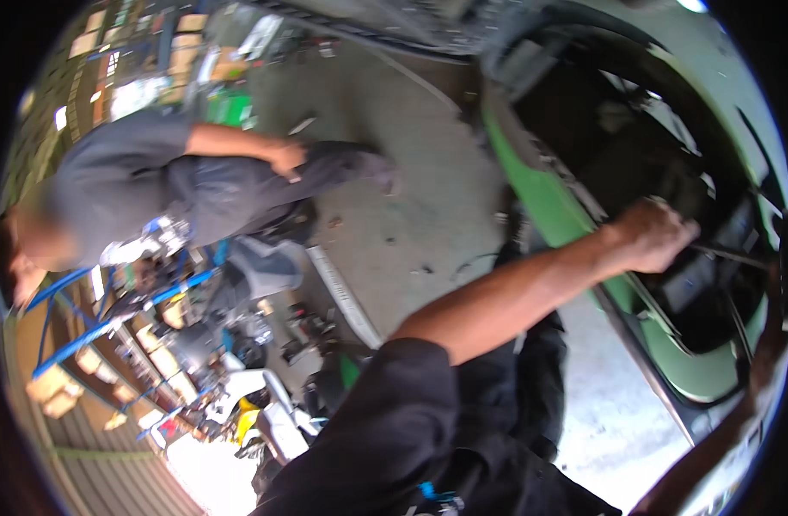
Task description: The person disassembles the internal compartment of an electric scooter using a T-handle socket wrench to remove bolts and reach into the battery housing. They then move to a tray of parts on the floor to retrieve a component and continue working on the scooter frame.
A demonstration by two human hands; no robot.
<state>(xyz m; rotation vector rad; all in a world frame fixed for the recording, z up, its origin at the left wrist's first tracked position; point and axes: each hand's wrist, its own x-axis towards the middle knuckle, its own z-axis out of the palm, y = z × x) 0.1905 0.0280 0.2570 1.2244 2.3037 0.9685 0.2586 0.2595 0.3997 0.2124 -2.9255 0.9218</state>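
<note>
My left hand (652,236) is closed in a fist over the opening of a green vehicle body (540,185). From the fist a thin dark rod (729,254) runs toward the right edge of the view; its kind does not show. My right hand (781,288) is at the far right rim, dark and smeared, close to the rod's other end, and its fingers cannot be made out. Inside the opening lies a dark interior (600,129) with a greyish box-like part (690,279) below my left hand.
Another person (196,181) in dark clothes stands to the left, one arm bent. Blue-framed shelving (76,344) with cardboard boxes lines the left side. Loose parts, a long pale metal strip (344,297) and a green container (229,107) are on or near the grey floor (411,232).
</note>
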